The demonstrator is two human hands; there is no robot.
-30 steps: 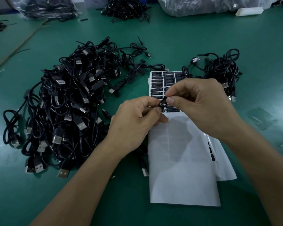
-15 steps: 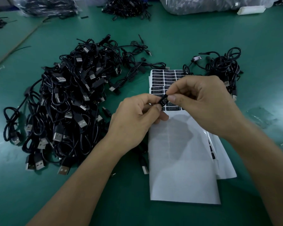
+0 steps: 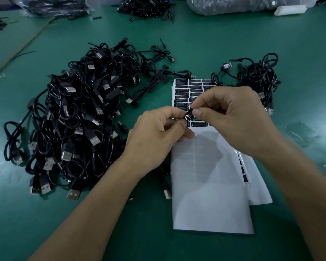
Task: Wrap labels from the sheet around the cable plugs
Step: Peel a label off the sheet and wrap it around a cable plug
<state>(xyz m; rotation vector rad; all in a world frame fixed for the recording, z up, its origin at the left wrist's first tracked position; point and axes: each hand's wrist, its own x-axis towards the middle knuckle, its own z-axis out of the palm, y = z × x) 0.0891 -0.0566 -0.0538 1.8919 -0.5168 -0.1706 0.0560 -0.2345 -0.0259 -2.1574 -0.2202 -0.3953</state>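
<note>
Nearest the camera, two bare forearms reach in over the green surface (image 3: 177, 247) and meet above the label sheet (image 3: 209, 185), whose lower part is blank white backing. A second sheet (image 3: 260, 189) pokes out from under the label sheet's right edge. The left hand (image 3: 154, 140) pinches the small black plug (image 3: 188, 116) from the left with thumb and forefinger, its grip narrow and closed on it. The right hand (image 3: 239, 119) pinches the same plug from the right, fingertips (image 3: 198, 112) pressed to a black printed label that is on the plug (how far around it reaches cannot be told). The plug hangs just above the label sheet's remaining rows of black labels (image 3: 188, 89), which fill the sheet's far end. To the left of the label sheet lies a large pile of black USB cables (image 3: 73, 117), some of them touching its far left corner. At the sheet's far right corner sits a smaller bundle of cables (image 3: 256, 74). Farther off beyond the label sheet lie another heap of cables (image 3: 145, 6) and clear plastic bags (image 3: 233, 4).
</note>
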